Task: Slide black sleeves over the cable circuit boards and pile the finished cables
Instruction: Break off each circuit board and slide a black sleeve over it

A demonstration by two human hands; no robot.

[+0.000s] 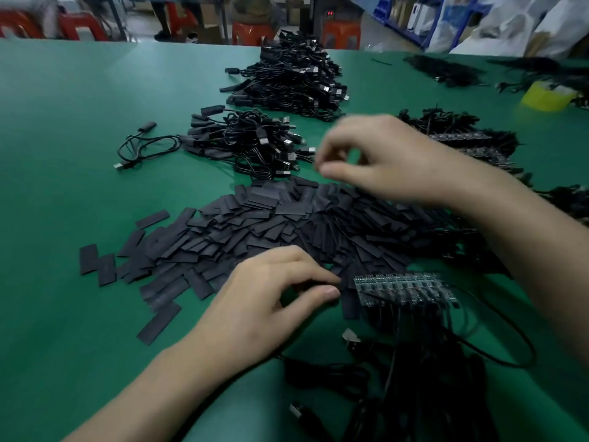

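Green bench (63, 129) beneath everything. Across its middle, a wide heap of flat black sleeves (255, 224), with a few strays off the left edge.

At the near edge of that heap, left grip (271, 301), low, fingers curled, thumb and forefinger pinching one sleeve (310, 284). Just right of the thumb tip, a row of bare circuit boards (404, 287), packed side by side on top of the sleeves. From the boards, black cables (430, 378) trailing toward the near right corner in a tangled bunch, with a couple of plugs visible among them.

Above the far edge of the heap, right grip (382, 157), raised and blurred, fingers bent toward the thumb, a patch of green visible through the gap. No object visible between the fingertips; through the blur, cannot tell open from closed.

Just left of that grip and beyond the heap, a pile of finished cables (248, 145), sleeved ends mostly to the left, plugs to the right. Farther off, a larger pile (293, 81) of the same kind. Apart on the left, a lone cable (143, 148), loosely looped, sleeved end far, plug near.

Behind the right wrist, more bundles (471, 138) with boards in rows. At far right, a yellow tape roll (548, 95) beside more dark cable heaps. Past the far bench edge, red stools (248, 31), blurred.
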